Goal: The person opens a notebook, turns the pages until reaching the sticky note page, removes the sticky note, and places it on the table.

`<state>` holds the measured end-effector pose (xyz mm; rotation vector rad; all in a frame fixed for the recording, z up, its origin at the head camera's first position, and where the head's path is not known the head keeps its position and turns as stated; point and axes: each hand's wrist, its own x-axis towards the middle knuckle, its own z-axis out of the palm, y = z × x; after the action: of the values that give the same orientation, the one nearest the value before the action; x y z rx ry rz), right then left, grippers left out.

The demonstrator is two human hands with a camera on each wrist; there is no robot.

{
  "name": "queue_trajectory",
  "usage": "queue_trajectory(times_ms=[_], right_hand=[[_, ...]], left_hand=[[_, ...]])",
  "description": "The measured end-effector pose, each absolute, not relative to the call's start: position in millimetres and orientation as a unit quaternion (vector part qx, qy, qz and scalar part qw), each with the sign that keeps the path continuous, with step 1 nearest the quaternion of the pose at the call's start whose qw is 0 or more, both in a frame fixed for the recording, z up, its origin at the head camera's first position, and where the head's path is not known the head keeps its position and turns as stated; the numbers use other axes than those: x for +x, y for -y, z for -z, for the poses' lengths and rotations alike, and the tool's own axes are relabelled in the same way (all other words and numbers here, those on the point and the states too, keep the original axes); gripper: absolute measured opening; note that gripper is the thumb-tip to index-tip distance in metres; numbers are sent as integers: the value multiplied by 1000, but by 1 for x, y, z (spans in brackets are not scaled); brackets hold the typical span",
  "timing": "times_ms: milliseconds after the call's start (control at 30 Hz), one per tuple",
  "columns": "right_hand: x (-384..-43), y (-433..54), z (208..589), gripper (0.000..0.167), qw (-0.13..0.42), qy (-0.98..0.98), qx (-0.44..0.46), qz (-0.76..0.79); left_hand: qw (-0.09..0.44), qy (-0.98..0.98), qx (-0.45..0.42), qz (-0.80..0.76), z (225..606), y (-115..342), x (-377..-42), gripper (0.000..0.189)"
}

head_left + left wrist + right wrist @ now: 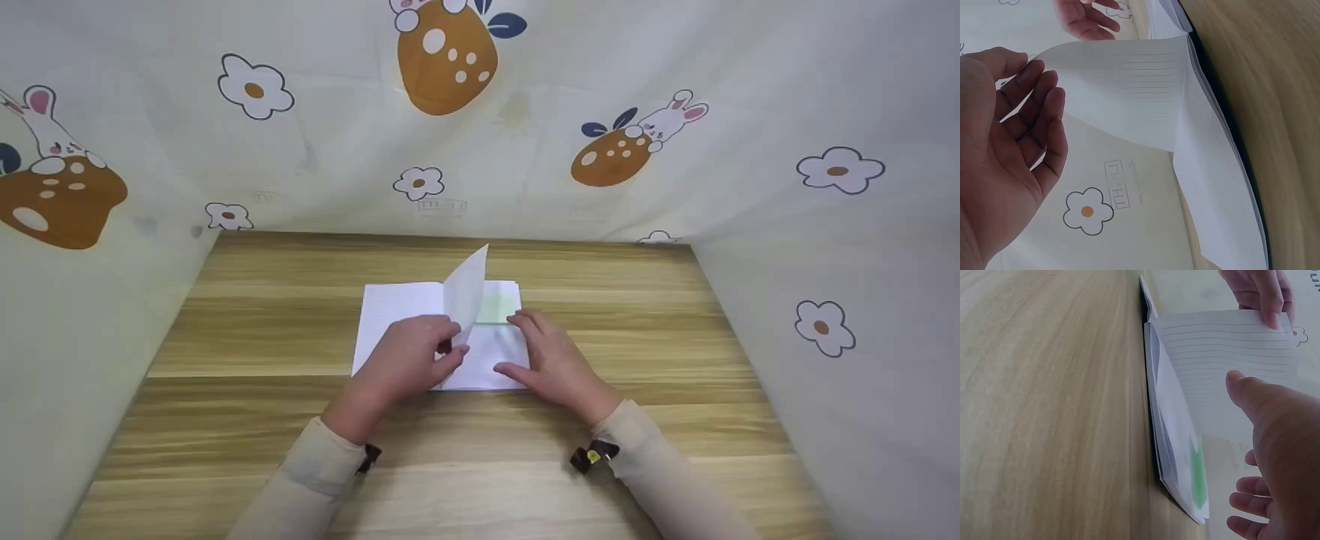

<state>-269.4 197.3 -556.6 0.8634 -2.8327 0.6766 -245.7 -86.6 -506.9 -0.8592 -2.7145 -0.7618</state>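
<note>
An open notebook (397,307) with lined pages lies on the table. One page (466,289) stands up from its spine, and my left hand (409,352) pinches that page's near corner between thumb and forefinger. The left wrist view shows the lifted page (1123,84) bending toward the fingertips. Over the right-hand side of the notebook, my right hand (559,364) is spread with thumb and fingers apart, holding nothing. A pale green patch (496,306) shows on the upper part of the right page, partly hidden by the lifted page. Dark cover edges show beneath the pages in both wrist views.
The wood-grain table (247,420) extends around the notebook on all sides. Pale cloth (330,150) printed with rabbits, orange fruit shapes and flowers rises at the back and both sides. A small dark device (595,455) is strapped at the right wrist.
</note>
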Motion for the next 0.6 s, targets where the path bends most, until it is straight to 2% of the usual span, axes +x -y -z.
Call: queue_trajectory(times_ms=[367,600], right_hand=[[-267,-195,567,101,-13,952,256,-169],[-270,-193,575,104,-44,957,248,-143]], left_hand=[[91,922,-276,258,505,91,-244,30],[78,927,-264,256,500,95,-242,28]])
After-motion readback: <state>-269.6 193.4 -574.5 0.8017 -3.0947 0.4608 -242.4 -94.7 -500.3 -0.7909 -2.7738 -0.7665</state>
